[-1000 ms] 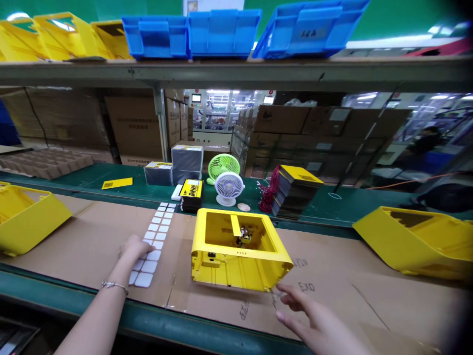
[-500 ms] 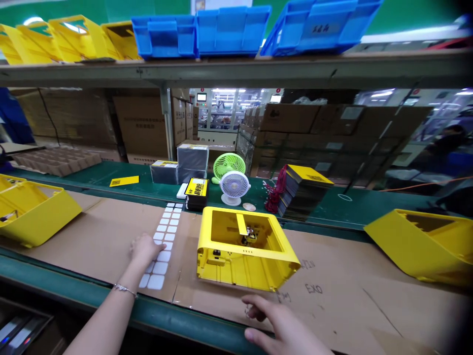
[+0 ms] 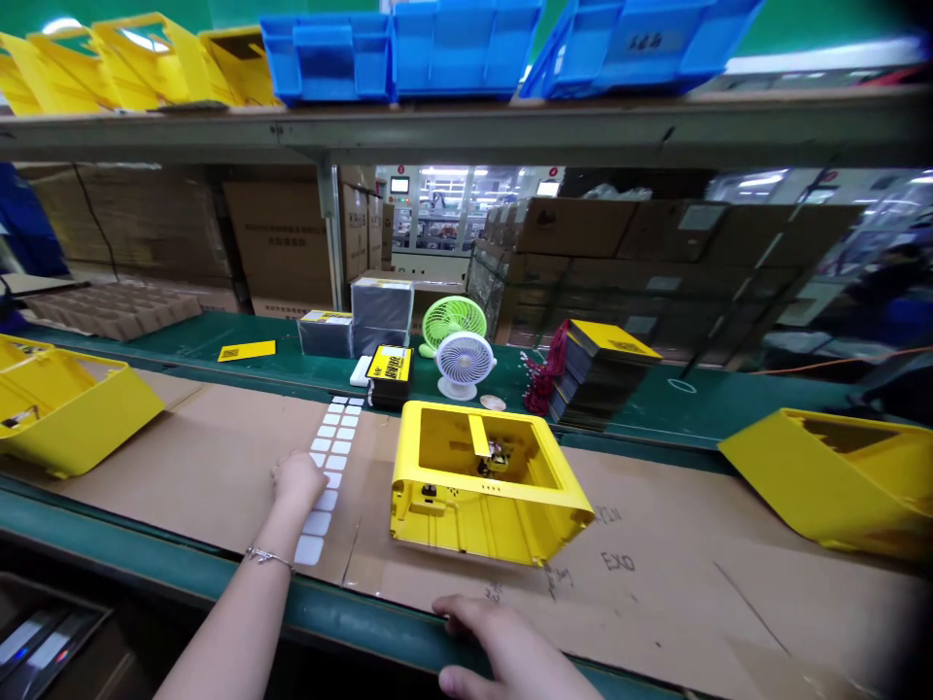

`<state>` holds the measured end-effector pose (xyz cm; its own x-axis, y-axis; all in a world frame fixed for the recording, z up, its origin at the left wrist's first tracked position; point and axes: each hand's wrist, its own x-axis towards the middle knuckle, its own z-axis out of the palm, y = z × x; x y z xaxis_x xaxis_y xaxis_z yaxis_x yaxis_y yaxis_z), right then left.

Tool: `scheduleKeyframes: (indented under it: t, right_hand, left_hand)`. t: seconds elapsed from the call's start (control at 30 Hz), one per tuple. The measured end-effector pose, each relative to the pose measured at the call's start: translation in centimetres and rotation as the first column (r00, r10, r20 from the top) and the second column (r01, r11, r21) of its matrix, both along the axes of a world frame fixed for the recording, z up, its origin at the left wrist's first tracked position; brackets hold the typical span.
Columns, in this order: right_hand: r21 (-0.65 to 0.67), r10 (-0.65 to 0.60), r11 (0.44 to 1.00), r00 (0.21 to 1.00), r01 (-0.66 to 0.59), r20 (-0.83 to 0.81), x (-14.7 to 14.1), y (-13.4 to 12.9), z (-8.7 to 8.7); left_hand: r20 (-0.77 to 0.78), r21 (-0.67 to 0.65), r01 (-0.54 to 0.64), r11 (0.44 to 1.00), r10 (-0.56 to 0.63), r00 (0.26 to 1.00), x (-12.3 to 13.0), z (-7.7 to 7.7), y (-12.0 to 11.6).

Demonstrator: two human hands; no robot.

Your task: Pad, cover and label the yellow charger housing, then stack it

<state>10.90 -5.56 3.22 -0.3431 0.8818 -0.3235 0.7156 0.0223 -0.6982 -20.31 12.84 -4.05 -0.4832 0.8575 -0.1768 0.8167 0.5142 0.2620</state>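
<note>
My left hand [image 3: 297, 481] rests on a double strip of small white rounded pads [image 3: 333, 437] laid on the cardboard sheet [image 3: 182, 457], its fingers covering several pads. Whether it holds one is hidden. My right hand [image 3: 496, 647] lies near the bench's green front edge [image 3: 219, 574], holding nothing, with its fingers apart. Between and beyond the hands sits an open-topped yellow metal casing [image 3: 466, 525], tilted slightly, with a yellow strip and a small part inside. Neither hand touches it.
Yellow casings lie at the left [image 3: 65, 408] and right [image 3: 831, 476]. Beyond stand a white fan [image 3: 465, 366], a green fan [image 3: 453, 323], a stack of yellow-topped cards [image 3: 602, 374] and red cords [image 3: 546, 384]. Blue bins [image 3: 459, 49] line the shelf overhead.
My right hand has moved left and toward the bench's front edge. My left hand has slid farther along the pad strip. The view has shifted slightly, and the casing looks unmoved.
</note>
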Motion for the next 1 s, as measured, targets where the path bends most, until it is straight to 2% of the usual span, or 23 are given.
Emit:
scheduleKeyframes:
  t: [0.17, 0.33, 0.43, 0.53, 0.6, 0.7, 0.87, 1.0]
  right_hand:
    - [0.037, 0.001, 0.999, 1.000, 0.000, -0.031, -0.9, 0.0, -0.3]
    - [0.036, 0.001, 0.999, 0.996, 0.003, -0.089, -1.1, 0.2, -0.2]
    - [0.040, -0.011, 0.999, 0.989, 0.018, -0.149, -1.3, 0.8, -0.3]
    - [0.114, -0.052, 0.990, 0.972, 0.080, -0.230, -1.9, 1.7, -0.5]
    - [0.189, -0.060, 0.975, 0.953, 0.120, -0.298, -2.6, 2.4, -0.5]
    - [0.253, -0.045, 0.954, 0.911, 0.161, -0.411, -4.2, 3.4, -0.3]
    - [0.271, 0.005, 0.950, 0.865, 0.152, -0.502, -7.8, 4.5, -0.6]
    - [0.275, 0.000, 0.947, 0.858, 0.165, -0.514, -10.4, 4.9, -1.6]
  left_hand:
    - [0.115, -0.013, -0.031, 0.999, 0.032, 0.993, -0.7, 0.2, 0.4]
    - [0.372, -0.020, -0.061, 0.998, 0.064, 0.926, -1.5, 0.6, 0.5]
    - [0.592, 0.050, -0.048, 0.998, 0.010, 0.806, -1.5, 1.3, -0.7]
    - [0.783, 0.137, -0.055, 0.989, -0.074, 0.617, -1.3, 2.1, -2.7]
    - [0.859, 0.179, -0.094, 0.979, -0.109, 0.500, -1.1, 2.3, -4.2]
    - [0.923, 0.201, -0.161, 0.966, -0.131, 0.363, -0.5, 2.3, -6.6]
    - [0.964, 0.220, -0.223, 0.950, -0.177, 0.199, 1.4, 2.1, -10.4]
    - [0.977, 0.206, -0.263, 0.943, -0.181, 0.116, 2.2, 2.2, -12.3]
